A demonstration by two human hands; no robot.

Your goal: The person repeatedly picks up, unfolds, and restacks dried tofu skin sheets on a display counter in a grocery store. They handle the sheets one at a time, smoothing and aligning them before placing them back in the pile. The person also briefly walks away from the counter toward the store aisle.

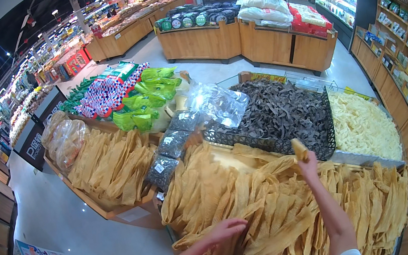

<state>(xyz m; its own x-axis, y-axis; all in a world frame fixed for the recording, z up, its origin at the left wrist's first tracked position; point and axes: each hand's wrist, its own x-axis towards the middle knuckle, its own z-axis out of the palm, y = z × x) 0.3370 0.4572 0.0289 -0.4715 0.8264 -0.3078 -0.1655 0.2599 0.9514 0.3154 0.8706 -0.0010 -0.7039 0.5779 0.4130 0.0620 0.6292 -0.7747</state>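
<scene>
Dried tofu skin sticks (pixel 279 212), tan and wrinkled, lie in a broad heap before me. My right hand (pixel 308 164) is raised over the heap's far edge, its fingers closed around a short end of dried tofu skin (pixel 299 147). How far that piece runs below the hand is hard to tell. Over the near left part of the heap, my left hand (pixel 227 230) is stretched out with nothing visible in it. Behind my right hand stands a black plastic crate (pixel 267 145) of dark dried strips (pixel 281 108), perhaps kelp.
Bagged dark goods (pixel 170 144) separate the heap from another pile of tofu skin (pixel 113 163) at left. Green bags (pixel 147 100) and a clear plastic bag (pixel 218 103) lie beyond. Pale shreds (pixel 363 125) fill a bin at right. Wooden counters (pixel 202 42) stand farther back.
</scene>
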